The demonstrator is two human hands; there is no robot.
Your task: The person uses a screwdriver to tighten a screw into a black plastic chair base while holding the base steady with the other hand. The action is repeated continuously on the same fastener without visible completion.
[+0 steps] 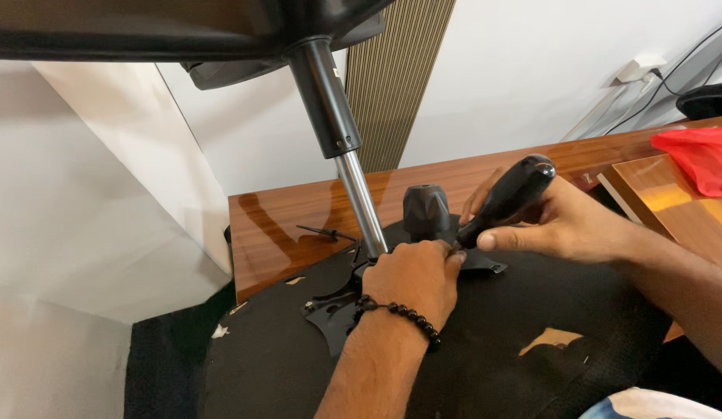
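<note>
Two hands: we have both on the upturned chair seat [485, 341], close together at the black metal mounting plate [334, 314].
Left hand [414, 273]: curled shut, knuckles up, pressed down on the plate; we judge it steadies the spot where the tool tip meets it. Whether anything small sits between its fingers we cannot tell.
Right hand [551, 225]: wrapped closed around the black screwdriver handle [507, 198], thumb along the shaft end, so the tool slants down toward the left hand's fingertips.
Gas-lift column [341, 143]: just beyond the left hand, rising out of the mechanism, tilted up and away.
Black knob [425, 211]: between the column and the screwdriver, just past both hands.
Loose black pin [324, 232]: on the wooden table [283, 233], beyond and left of the left hand.
Containers: only a red bag [699, 155], well past the right hand; its contents are hidden.
</note>
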